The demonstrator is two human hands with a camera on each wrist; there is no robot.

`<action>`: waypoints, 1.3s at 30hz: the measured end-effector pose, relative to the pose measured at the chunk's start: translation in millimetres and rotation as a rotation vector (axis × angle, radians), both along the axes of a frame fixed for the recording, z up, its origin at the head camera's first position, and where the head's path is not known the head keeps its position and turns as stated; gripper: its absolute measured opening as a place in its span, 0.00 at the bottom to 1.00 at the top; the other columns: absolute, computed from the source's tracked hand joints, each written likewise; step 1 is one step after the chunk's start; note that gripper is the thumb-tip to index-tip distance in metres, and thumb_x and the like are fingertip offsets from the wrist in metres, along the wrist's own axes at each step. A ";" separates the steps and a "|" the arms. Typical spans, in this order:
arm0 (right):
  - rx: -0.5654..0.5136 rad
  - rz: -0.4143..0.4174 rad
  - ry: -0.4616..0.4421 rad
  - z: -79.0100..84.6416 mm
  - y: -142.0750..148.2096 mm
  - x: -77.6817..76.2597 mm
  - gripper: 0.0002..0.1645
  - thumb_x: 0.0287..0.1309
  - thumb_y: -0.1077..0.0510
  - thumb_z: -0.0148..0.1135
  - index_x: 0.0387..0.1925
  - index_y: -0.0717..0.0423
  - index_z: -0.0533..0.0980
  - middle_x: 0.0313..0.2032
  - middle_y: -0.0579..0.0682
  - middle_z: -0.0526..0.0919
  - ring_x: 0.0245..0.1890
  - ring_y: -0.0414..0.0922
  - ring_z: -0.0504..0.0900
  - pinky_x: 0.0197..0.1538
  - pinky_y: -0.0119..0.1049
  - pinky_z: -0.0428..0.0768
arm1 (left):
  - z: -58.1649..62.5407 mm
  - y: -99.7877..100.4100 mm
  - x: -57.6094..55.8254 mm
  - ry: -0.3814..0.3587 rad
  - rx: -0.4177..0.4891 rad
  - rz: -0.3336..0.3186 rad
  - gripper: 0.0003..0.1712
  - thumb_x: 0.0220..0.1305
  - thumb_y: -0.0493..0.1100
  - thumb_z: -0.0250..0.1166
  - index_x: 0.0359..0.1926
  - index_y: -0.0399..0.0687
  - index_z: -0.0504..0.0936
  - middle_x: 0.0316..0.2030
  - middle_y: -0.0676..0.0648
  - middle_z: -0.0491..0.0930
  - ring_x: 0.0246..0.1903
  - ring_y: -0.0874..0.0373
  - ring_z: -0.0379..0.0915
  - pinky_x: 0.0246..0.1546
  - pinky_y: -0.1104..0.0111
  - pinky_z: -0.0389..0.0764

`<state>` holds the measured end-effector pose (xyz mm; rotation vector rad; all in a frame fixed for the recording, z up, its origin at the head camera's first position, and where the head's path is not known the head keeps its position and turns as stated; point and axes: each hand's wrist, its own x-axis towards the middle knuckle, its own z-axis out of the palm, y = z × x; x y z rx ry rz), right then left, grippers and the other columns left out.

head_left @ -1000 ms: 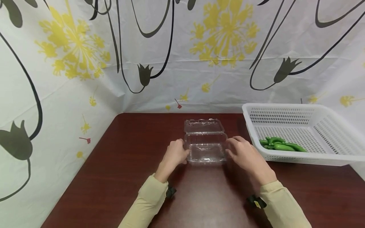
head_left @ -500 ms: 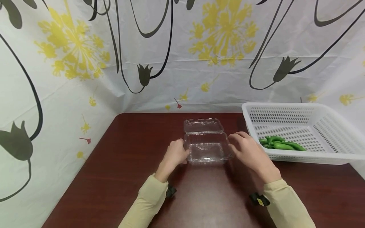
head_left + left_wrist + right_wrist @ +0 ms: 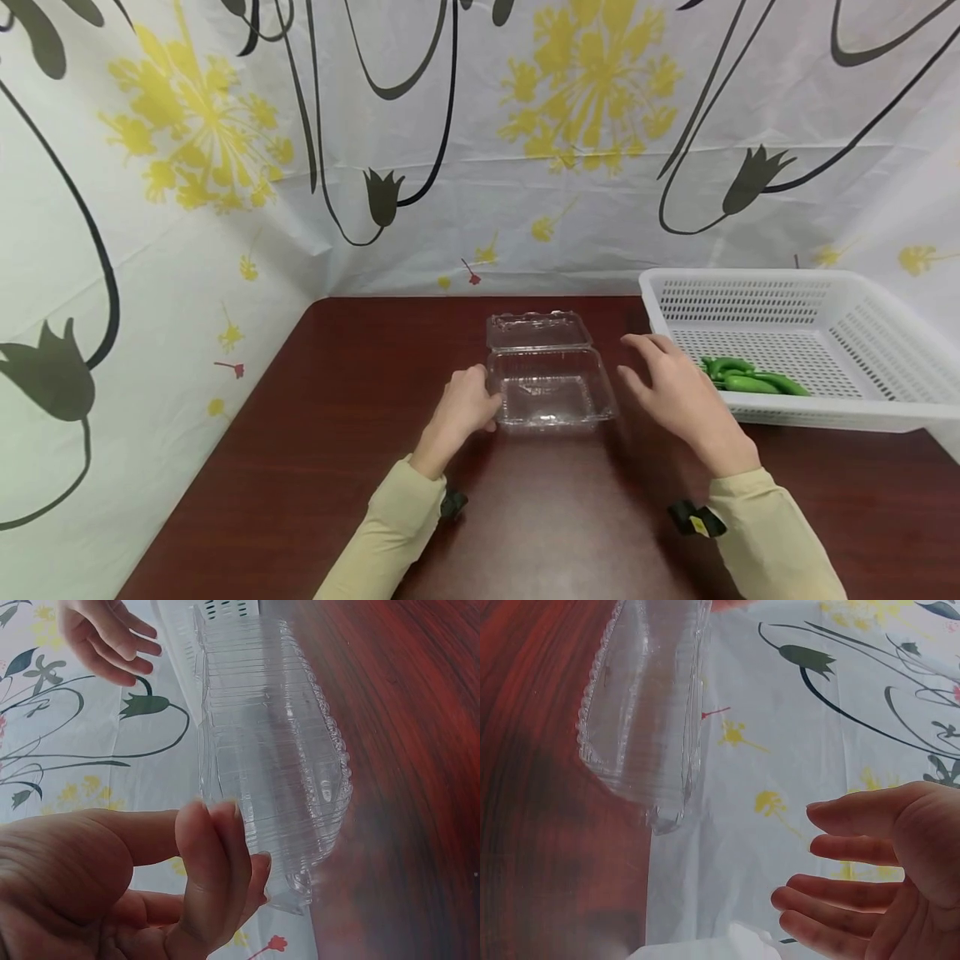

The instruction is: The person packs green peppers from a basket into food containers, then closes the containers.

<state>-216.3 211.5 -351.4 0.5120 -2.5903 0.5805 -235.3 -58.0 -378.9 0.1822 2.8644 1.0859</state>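
A clear plastic clamshell container [image 3: 549, 396] sits on the table with its lid [image 3: 538, 332] folded back, away from me. At its left side is my left hand [image 3: 467, 402], whose thumb and fingers pinch the container's edge. The left wrist view shows those fingertips [image 3: 196, 814] together at the ribbed plastic wall. My right hand [image 3: 671, 392] is off the container's right side, between it and the white basket. Its fingers are spread and relaxed, holding nothing, as the right wrist view also shows.
A white perforated plastic basket [image 3: 840, 408] stands at the right, with several green peppers [image 3: 753, 382] in its near left corner. The dark red-brown table [image 3: 315, 467] meets a white flowered sheet [image 3: 465, 167] at the back and left.
My right hand has let go of the container's right side and moved right and slightly away from me, its fingers spreading. The left hand has stayed at the container's left edge.
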 end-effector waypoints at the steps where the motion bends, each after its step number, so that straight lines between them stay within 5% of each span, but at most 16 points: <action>1: -0.001 -0.004 0.001 0.7 1.3 0.2 0.23 0.54 0.60 0.61 0.52 0.59 0.70 0.48 0.62 0.72 0.46 0.61 0.74 0.44 0.59 0.71 | 0.3 0.3 -0.1 -0.001 -0.002 0.001 0.18 0.57 0.38 0.62 0.45 0.30 0.72 0.18 0.45 0.75 0.09 0.60 0.75 0.15 0.71 0.74; 15: -0.025 -0.044 0.004 9.0 22.9 2.7 0.23 0.54 0.61 0.61 0.51 0.63 0.70 0.48 0.64 0.72 0.44 0.61 0.73 0.42 0.57 0.70 | -0.8 1.7 0.1 -0.023 -0.013 0.004 0.21 0.58 0.38 0.63 0.49 0.29 0.71 0.23 0.42 0.77 0.11 0.60 0.76 0.17 0.72 0.75; 30: -0.023 -0.083 -0.007 15.1 44.5 3.9 0.24 0.56 0.59 0.60 0.53 0.65 0.69 0.48 0.65 0.72 0.42 0.60 0.73 0.39 0.55 0.71 | -3.8 0.8 -0.4 0.000 -0.022 -0.001 0.24 0.57 0.40 0.63 0.50 0.27 0.70 0.16 0.47 0.75 0.09 0.60 0.75 0.20 0.72 0.76; 39: -0.019 -0.111 -0.055 18.5 59.6 2.6 0.25 0.59 0.56 0.58 0.55 0.64 0.67 0.49 0.68 0.71 0.44 0.63 0.72 0.40 0.58 0.69 | -3.0 0.9 0.3 0.012 -0.012 -0.013 0.28 0.57 0.40 0.64 0.54 0.27 0.69 0.07 0.53 0.73 0.08 0.61 0.74 0.41 0.65 0.77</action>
